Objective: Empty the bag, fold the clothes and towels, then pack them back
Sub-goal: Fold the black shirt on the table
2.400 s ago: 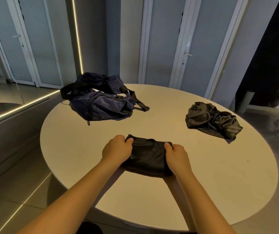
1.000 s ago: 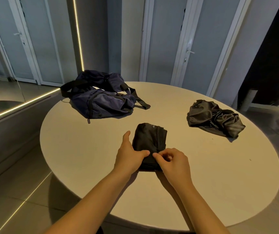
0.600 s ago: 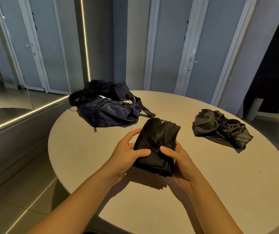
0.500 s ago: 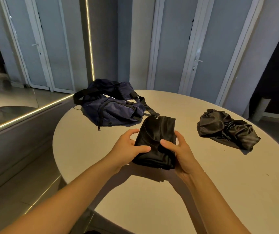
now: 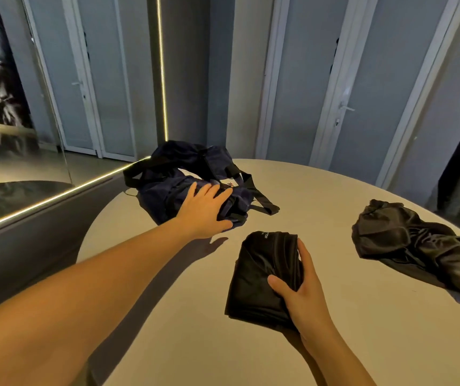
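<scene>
At the far left, a lit strip [image 5: 42, 203] runs along a dark ledge beside a mirrored wall. Pale panelled doors [image 5: 103, 79] stand behind it.

The round table [image 5: 320, 196] fills the middle and right of the scene. On its far left part lies the navy bag [image 5: 156, 196], slumped on its side. Its black straps [image 5: 262, 203] trail to the right across the tabletop.

The left hand [image 5: 203, 207] reaches out from the near left and rests on the bag's top. Its fingers are spread and nearly straight over the fabric, not clenched. The thumb lies low against the bag's near side.

To the right of that hand and nearer the person is the folded black garment [image 5: 256, 268], a compact dark bundle. It is apart from the bag. Whether it rests on the table or is raised a little cannot be told.

The right hand [image 5: 304, 296] grasps this bundle at its right edge. The thumb presses on its top face and the fingers wrap the right side.

Further right, well apart from the bundle, a crumpled black garment [image 5: 409, 243] lies unfolded in a loose heap near the table's right edge.
</scene>
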`<state>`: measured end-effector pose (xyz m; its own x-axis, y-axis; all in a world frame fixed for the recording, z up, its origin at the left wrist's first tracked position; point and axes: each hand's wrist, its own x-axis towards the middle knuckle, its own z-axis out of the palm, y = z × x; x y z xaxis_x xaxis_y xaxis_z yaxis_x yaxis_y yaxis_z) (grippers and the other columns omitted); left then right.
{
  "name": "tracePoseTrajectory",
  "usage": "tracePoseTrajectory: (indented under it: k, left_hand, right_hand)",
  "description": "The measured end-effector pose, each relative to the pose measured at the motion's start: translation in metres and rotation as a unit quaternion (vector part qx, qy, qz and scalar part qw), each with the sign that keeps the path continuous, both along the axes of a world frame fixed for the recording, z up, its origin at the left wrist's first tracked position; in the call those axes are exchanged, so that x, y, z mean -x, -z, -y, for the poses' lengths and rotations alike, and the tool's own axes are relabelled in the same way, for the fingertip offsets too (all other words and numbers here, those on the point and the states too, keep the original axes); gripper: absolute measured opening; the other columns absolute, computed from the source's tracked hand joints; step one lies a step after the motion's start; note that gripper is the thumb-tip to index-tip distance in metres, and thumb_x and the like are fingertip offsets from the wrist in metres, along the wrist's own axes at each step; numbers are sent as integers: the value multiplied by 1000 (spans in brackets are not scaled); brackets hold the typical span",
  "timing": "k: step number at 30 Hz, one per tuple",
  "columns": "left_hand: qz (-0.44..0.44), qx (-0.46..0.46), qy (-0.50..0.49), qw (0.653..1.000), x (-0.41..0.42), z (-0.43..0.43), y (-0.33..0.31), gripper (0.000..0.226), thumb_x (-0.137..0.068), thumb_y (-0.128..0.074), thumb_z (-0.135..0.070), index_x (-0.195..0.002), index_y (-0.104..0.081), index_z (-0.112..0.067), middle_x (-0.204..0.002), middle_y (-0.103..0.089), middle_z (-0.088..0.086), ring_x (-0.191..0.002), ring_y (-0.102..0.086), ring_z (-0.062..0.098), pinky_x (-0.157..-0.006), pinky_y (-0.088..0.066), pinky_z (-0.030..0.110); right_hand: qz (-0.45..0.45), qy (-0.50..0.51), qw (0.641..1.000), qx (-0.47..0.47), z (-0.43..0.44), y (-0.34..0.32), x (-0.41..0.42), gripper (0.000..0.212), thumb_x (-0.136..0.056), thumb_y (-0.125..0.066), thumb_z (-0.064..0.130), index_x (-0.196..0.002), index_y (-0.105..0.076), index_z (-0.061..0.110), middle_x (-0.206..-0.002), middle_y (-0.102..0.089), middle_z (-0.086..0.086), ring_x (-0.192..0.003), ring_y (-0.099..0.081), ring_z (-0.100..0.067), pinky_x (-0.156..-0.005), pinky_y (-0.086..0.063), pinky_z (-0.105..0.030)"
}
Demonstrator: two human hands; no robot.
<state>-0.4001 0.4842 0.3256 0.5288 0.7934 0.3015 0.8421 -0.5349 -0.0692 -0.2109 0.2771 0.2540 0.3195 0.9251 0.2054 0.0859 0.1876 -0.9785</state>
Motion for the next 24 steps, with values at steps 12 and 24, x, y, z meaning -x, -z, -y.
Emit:
tracePoseTrajectory:
  k: [12,24]
  left_hand:
    - [-9,46,55,997,33,77,58,72,-95,-25,-71,-154,-40,-34,-148,-50,11,-137,-44,30,-125,-16,44]
    - [-54,-13,262,963,77,226,30,46,-103,-37,-58,-130,-65,-34,-79,-63,-4,-82,-62,15,-128,-8,41]
  right_hand:
    - [-50,32,998,12,11,-4,-6,87,-83,-81,12,-149,-38,48,-147,-53,1,-125,-59,-22,-101,-55,-48]
    - [34,48,998,19,15,-103,-3,83,-85,-80,10,-152,-37,34,-143,-55,-6,-116,-62,-28,-93,-58,-48]
